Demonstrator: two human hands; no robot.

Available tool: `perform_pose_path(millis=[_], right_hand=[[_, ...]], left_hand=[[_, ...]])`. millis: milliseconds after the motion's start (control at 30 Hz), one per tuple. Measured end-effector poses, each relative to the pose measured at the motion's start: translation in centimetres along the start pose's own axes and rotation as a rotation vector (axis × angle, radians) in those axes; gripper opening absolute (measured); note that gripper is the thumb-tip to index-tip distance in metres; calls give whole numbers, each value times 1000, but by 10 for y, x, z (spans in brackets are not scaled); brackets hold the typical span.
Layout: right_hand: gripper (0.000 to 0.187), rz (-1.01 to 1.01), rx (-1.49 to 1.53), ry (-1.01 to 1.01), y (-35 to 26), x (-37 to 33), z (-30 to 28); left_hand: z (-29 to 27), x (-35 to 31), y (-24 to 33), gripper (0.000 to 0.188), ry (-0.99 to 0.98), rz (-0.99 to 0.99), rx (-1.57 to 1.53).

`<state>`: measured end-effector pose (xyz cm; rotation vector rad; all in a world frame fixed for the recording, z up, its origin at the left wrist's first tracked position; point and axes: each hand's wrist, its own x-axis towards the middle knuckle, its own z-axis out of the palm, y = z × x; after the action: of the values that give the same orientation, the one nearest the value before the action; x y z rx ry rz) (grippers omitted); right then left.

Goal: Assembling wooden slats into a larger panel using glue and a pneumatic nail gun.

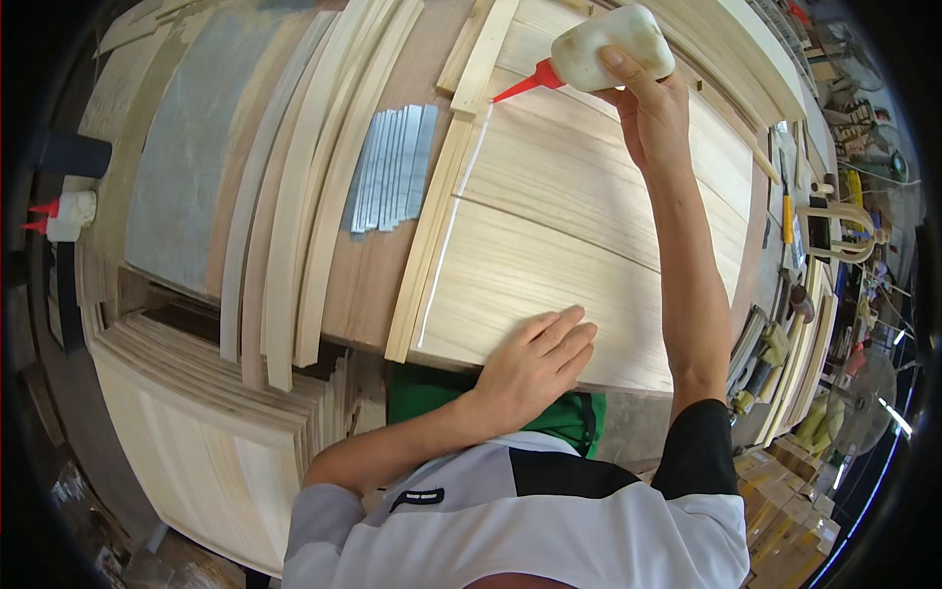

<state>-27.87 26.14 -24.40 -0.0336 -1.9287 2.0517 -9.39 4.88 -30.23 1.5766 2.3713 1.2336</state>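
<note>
My right hand (648, 103) grips a whitish glue bottle (610, 49), tilted so that its red nozzle points left and down. The nozzle tip is close to the upper end of a white glue line (448, 240) running along the left side of a pale wooden panel (549, 265). Flat on the near edge of that panel rests my left hand (537, 368), fingers stretched out and holding nothing. A wooden strip (432, 236) lies along the panel's left side, just beside the glue line.
Left of the panel lie a bundle of thin silvery strips (392, 169) and several long wooden slats (294, 226). Two glue bottles with red nozzles (74, 214) are at the far left. Stacked wooden boards (206, 422) stand lower left. Hand tools (787, 211) lie at the right.
</note>
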Motion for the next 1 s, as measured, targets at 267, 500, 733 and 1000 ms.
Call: perform_pose_path(millis=[267, 500, 733, 1000], right_hand=[[40, -10, -9, -9, 2, 46, -8], [37, -4, 56, 23, 9, 81, -22], [34, -68, 52, 145, 23, 118, -35], [31, -169, 67, 164, 34, 150, -43]], left_hand=[[-4, 1, 0, 48, -43, -38, -40], [-7, 3, 1, 43, -80, -65, -51], [-7, 5, 4, 40, -101, -107, -52], [-11, 7, 3, 37, -139, -93, -22]])
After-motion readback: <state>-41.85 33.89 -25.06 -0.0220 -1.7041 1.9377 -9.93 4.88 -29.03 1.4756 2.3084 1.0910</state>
